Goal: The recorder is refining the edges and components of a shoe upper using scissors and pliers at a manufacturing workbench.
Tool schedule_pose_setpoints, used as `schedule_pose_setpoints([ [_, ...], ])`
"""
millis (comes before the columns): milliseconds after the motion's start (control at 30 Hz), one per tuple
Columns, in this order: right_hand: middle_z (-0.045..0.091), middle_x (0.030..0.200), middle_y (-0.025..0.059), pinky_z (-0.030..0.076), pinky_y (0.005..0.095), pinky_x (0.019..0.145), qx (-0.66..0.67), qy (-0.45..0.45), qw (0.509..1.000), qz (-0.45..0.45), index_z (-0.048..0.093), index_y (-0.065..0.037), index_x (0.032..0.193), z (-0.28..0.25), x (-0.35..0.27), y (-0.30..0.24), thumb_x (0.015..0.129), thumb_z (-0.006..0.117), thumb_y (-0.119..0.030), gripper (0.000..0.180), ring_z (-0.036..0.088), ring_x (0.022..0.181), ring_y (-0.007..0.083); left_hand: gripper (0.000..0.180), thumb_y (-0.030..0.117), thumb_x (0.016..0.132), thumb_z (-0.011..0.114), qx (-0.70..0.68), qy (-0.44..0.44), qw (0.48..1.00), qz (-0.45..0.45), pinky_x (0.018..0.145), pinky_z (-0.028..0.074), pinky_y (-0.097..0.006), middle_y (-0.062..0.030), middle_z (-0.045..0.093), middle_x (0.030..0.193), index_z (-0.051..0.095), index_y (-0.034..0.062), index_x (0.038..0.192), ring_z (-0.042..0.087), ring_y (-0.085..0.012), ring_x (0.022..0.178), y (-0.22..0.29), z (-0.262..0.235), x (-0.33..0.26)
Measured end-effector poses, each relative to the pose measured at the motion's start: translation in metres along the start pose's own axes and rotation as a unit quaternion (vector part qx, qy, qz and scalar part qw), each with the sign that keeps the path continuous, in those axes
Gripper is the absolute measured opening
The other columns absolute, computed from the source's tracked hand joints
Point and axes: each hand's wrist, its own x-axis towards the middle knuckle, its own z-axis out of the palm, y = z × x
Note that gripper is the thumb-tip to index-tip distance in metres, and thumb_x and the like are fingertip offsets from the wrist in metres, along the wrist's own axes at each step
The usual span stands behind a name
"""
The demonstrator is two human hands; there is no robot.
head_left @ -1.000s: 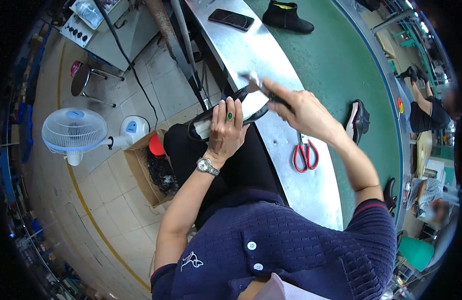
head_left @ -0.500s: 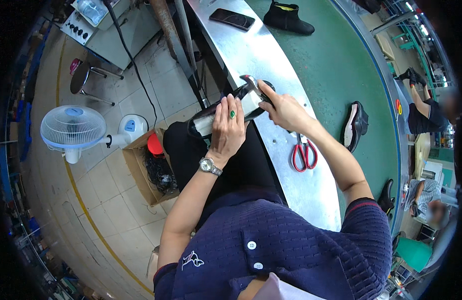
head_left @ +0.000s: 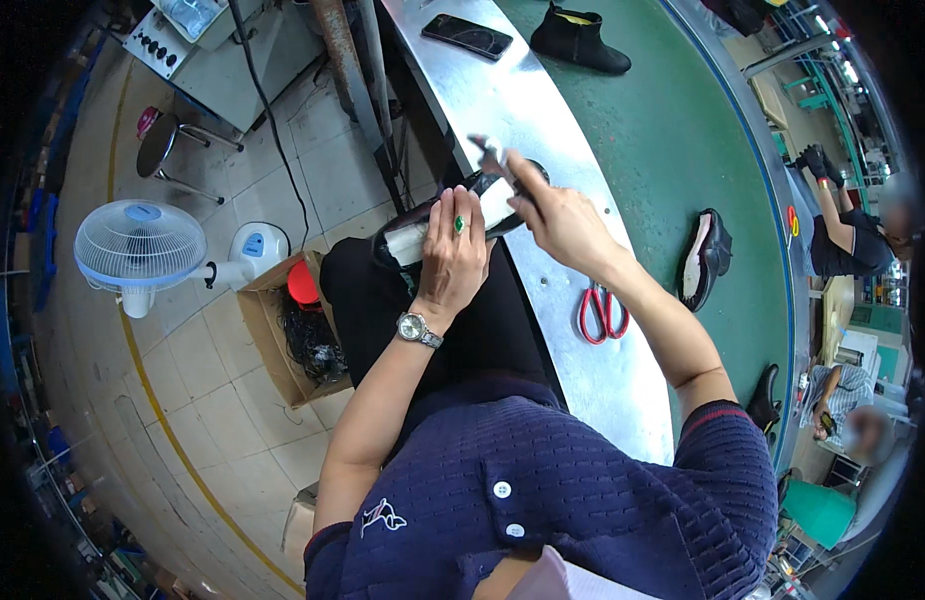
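A black shoe (head_left: 406, 243) lies bottom up across my lap at the edge of the metal bench strip, its underside whitish. My left hand (head_left: 456, 245) is laid over the middle of it, fingers together and wrapped across it, holding it. My right hand (head_left: 570, 222) is closed round the handle of a hammer (head_left: 490, 152), whose blurred metal head is raised just above the heel end of the shoe. Red-handled scissors (head_left: 603, 314) rest on the metal strip below my right wrist.
A phone (head_left: 466, 36) lies at the far end of the metal strip (head_left: 632, 400). On the green belt stand a black boot (head_left: 580, 40) and another shoe (head_left: 706, 258). At left are a fan (head_left: 142, 245), a cardboard box (head_left: 267, 345) and a stool (head_left: 158, 145). Other people sit far right.
My right hand has lifted the hammer a little, and its head has swung up and left of the shoe. The left hand keeps its hold on the shoe.
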Motion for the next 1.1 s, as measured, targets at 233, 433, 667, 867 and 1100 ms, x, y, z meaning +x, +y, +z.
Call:
schedule_pose_setpoints([
  [233, 0.063, 0.066, 0.0186, 0.048, 0.0473, 0.056, -0.11, -0.053, 0.992, -0.043, 0.03, -0.014, 0.146, 0.006, -0.002, -0.005, 0.096, 0.053, -0.02, 0.056, 0.063, 0.06, 0.0374, 0.056, 0.013, 0.078, 0.069, -0.024, 0.015, 1.0, 0.004, 0.103, 0.041, -0.048, -0.028, 0.051, 0.124, 0.051, -0.0162, 0.122, 0.051, -0.0444, 0.117, 0.002, 0.0, -0.001],
  [433, 0.061, 0.064, 0.0185, 0.045, 0.0475, 0.054, -0.128, -0.079, 0.988, -0.036, 0.027, -0.014, 0.149, 0.007, -0.005, -0.01, 0.096, 0.052, -0.019, 0.058, 0.061, 0.057, 0.0368, 0.06, 0.011, 0.077, 0.071, -0.029, 0.021, 0.999, 0.006, 0.104, 0.041, -0.048, -0.0276, 0.053, 0.122, 0.048, -0.0145, 0.126, 0.05, -0.0447, 0.119, -0.002, 0.004, -0.003],
  [667, 0.062, 0.065, 0.0169, 0.048, 0.0463, 0.058, -0.118, -0.103, 0.988, 0.006, 0.027, -0.015, 0.149, 0.015, -0.011, -0.013, 0.096, 0.053, -0.018, 0.059, 0.062, 0.058, 0.0369, 0.044, 0.02, 0.077, 0.074, -0.122, -0.025, 0.988, -0.092, 0.097, 0.046, -0.043, -0.0241, 0.058, 0.117, 0.062, -0.0077, 0.109, 0.054, -0.0376, 0.114, 0.001, -0.02, 0.011],
  [867, 0.069, 0.091, 0.0132, 0.052, 0.0379, 0.078, 0.149, -0.231, 0.959, 0.066, 0.026, -0.011, 0.149, -0.003, -0.02, -0.011, 0.098, 0.053, -0.018, 0.059, 0.068, 0.083, 0.0237, 0.034, 0.014, 0.081, 0.069, -0.229, -0.131, 0.954, -0.143, 0.082, 0.053, -0.038, -0.0191, 0.07, 0.097, 0.064, 0.001, 0.112, 0.067, -0.0331, 0.092, -0.058, -0.055, 0.026],
  [1100, 0.065, 0.102, 0.0093, 0.054, 0.0314, 0.085, 0.432, -0.347, 0.804, 0.215, 0.025, -0.01, 0.15, -0.001, -0.017, -0.024, 0.101, 0.048, -0.017, 0.055, 0.065, 0.089, 0.0169, 0.051, 0.015, 0.088, 0.065, -0.233, -0.133, 0.948, -0.17, 0.076, 0.056, -0.038, -0.0201, 0.07, 0.097, 0.046, 0.0015, 0.134, 0.069, -0.0333, 0.087, -0.056, -0.055, 0.023],
])
